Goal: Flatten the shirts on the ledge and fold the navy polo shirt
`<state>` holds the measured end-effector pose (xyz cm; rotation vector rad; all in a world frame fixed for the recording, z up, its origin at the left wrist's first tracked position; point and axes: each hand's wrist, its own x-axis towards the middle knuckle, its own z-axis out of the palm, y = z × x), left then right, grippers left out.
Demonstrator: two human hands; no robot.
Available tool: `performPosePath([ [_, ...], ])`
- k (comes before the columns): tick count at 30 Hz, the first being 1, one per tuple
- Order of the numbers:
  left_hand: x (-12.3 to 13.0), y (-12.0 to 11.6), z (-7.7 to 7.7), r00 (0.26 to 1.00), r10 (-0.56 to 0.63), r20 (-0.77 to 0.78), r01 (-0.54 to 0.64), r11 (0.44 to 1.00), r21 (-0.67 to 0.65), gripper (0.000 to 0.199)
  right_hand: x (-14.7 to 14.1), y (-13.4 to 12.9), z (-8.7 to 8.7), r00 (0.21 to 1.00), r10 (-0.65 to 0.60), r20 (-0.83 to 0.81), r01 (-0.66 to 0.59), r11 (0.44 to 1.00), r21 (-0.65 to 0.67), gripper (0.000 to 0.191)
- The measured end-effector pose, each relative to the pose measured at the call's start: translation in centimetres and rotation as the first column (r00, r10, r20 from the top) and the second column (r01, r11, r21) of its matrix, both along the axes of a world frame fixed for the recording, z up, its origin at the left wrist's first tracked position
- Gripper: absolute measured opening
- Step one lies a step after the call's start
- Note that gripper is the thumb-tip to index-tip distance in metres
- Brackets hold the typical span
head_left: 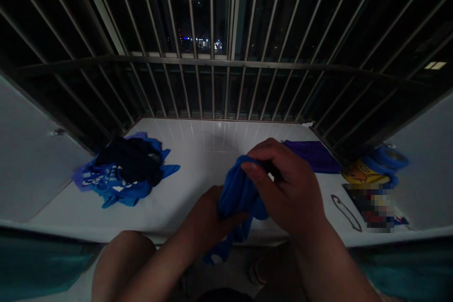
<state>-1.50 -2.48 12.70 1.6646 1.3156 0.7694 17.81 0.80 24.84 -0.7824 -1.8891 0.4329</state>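
A blue cloth (pixel 238 188), bunched up, hangs between my two hands in front of the white ledge's edge. My left hand (pixel 215 217) is wrapped round its lower left part, with the thumb across the front. Higher up, my right hand (pixel 283 179) pinches the top of the cloth between thumb and fingers. The cloth's lower end drops below the ledge edge, partly hidden by my left hand. On the left of the ledge lies a heap of blue, purple and dark clothes (pixel 130 165).
A folded purple cloth (pixel 313 155) lies on the white ledge (pixel 198 151) at the right. Beyond it are a blue and yellow container (pixel 368 170), a thin looped cord (pixel 346 213) and a blurred flat item. Metal bars (pixel 212 62) stand behind the ledge.
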Motion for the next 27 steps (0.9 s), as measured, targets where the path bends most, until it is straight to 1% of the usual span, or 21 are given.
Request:
performPosePath([
  [2, -0.4, 0.8, 2.3, 0.998, -0.027, -0.053, 0.031, 0.997, 0.072, 0.033, 1.2, 0.2, 0.7, 0.998, -0.024, 0.062, 0.025, 1.000, -0.008, 0.007],
  [3, -0.7, 1.2, 3.5, 0.995, -0.054, -0.083, 0.062, 0.993, 0.100, 0.033, 1.7, 0.4, 0.8, 0.995, -0.029, 0.095, 0.030, 0.999, -0.011, 0.007],
  [5, -1.4, 2.0, 5.7, 0.984, -0.104, -0.147, 0.124, 0.983, 0.133, 0.034, 2.6, 0.5, 1.0, 0.992, -0.075, 0.097, 0.075, 0.997, -0.001, 0.008],
  [6, -1.7, 2.3, 6.4, 0.977, -0.120, -0.178, 0.147, 0.979, 0.144, 0.032, 2.8, 0.6, 1.0, 0.992, -0.099, 0.081, 0.099, 0.995, 0.004, 0.008],
  [7, -1.8, 2.6, 6.8, 0.970, -0.125, -0.206, 0.159, 0.975, 0.154, 0.029, 3.0, 0.5, 0.9, 0.991, -0.115, 0.066, 0.115, 0.993, 0.004, 0.008],
  [8, -1.9, 2.8, 6.7, 0.964, -0.124, -0.235, 0.164, 0.973, 0.161, 0.025, 3.1, 0.5, 0.8, 0.991, -0.124, 0.053, 0.124, 0.992, 0.002, 0.008],
  [9, -2.0, 2.9, 6.2, 0.958, -0.116, -0.261, 0.163, 0.973, 0.165, 0.022, 3.2, 0.4, 0.8, 0.990, -0.134, 0.036, 0.134, 0.991, 0.003, 0.009],
  [10, -1.9, 3.0, 5.3, 0.952, -0.112, -0.285, 0.163, 0.973, 0.161, 0.024, 3.2, 0.4, 0.7, 0.987, -0.159, 0.005, 0.159, 0.987, 0.009, 0.010],
  [11, -1.8, 3.0, 3.9, 0.944, -0.115, -0.309, 0.168, 0.975, 0.148, 0.030, 3.3, 0.5, 0.5, 0.977, -0.207, -0.050, 0.208, 0.978, 0.017, 0.012],
  [13, -1.5, 2.8, 0.4, 0.927, -0.118, -0.355, 0.164, 0.981, 0.100, 0.044, 3.5, 1.1, 0.3, 0.921, -0.332, -0.202, 0.341, 0.940, 0.012, 0.015],
  [14, -1.3, 2.5, -1.5, 0.919, -0.110, -0.378, 0.146, 0.987, 0.069, 0.048, 3.8, 1.6, 0.3, 0.889, -0.375, -0.263, 0.388, 0.922, -0.001, 0.017],
  [15, -1.2, 2.1, -3.4, 0.911, -0.093, -0.401, 0.118, 0.992, 0.037, 0.049, 4.0, 2.2, 0.3, 0.865, -0.398, -0.306, 0.414, 0.910, -0.013, 0.020],
  [17, -0.9, 1.0, -6.7, 0.906, -0.055, -0.419, 0.053, 0.998, -0.016, 0.038, 4.8, 3.8, 0.6, 0.840, -0.412, -0.354, 0.435, 0.900, -0.014, 0.024],
  [19, -0.7, -0.3, -9.0, 0.931, -0.019, -0.365, 0.009, 1.000, -0.029, 0.026, 5.7, 5.4, 1.4, 0.855, -0.397, -0.335, 0.422, 0.906, 0.005, 0.026],
  [21, -0.6, -1.6, -10.4, 0.969, 0.015, -0.247, -0.011, 1.000, 0.015, 0.023, 6.6, 6.6, 2.7, 0.912, -0.349, -0.215, 0.359, 0.933, 0.005, 0.027],
  [22, -0.6, -2.1, -10.8, 0.982, 0.036, -0.186, -0.027, 0.998, 0.050, 0.023, 7.1, 7.0, 3.5, 0.930, -0.331, -0.159, 0.337, 0.941, 0.013, 0.026],
  [23, -0.6, -2.6, -11.0, 0.989, 0.058, -0.133, -0.047, 0.995, 0.083, 0.022, 7.5, 7.2, 4.4, 0.929, -0.340, -0.147, 0.350, 0.936, 0.047, 0.024],
  [24, -0.6, -3.1, -11.1, 0.993, 0.082, -0.090, -0.072, 0.991, 0.113, 0.021, 7.8, 7.2, 5.4, 0.908, -0.378, -0.183, 0.401, 0.910, 0.108, 0.022],
  [25, -0.6, -3.4, -11.0, 0.993, 0.104, -0.056, -0.095, 0.986, 0.135, 0.020, 8.1, 7.1, 6.3, 0.876, -0.425, -0.229, 0.466, 0.868, 0.173, 0.021],
  [26, -0.5, -3.7, -10.8, 0.992, 0.120, -0.028, -0.114, 0.982, 0.149, 0.019, 8.2, 6.9, 7.2, 0.858, -0.458, -0.234, 0.505, 0.835, 0.217, 0.021],
  [27, -0.5, -3.8, -10.5, 0.992, 0.126, -0.004, -0.124, 0.979, 0.159, 0.019, 8.3, 6.6, 8.1, 0.868, -0.466, -0.172, 0.496, 0.839, 0.226, 0.022],
])
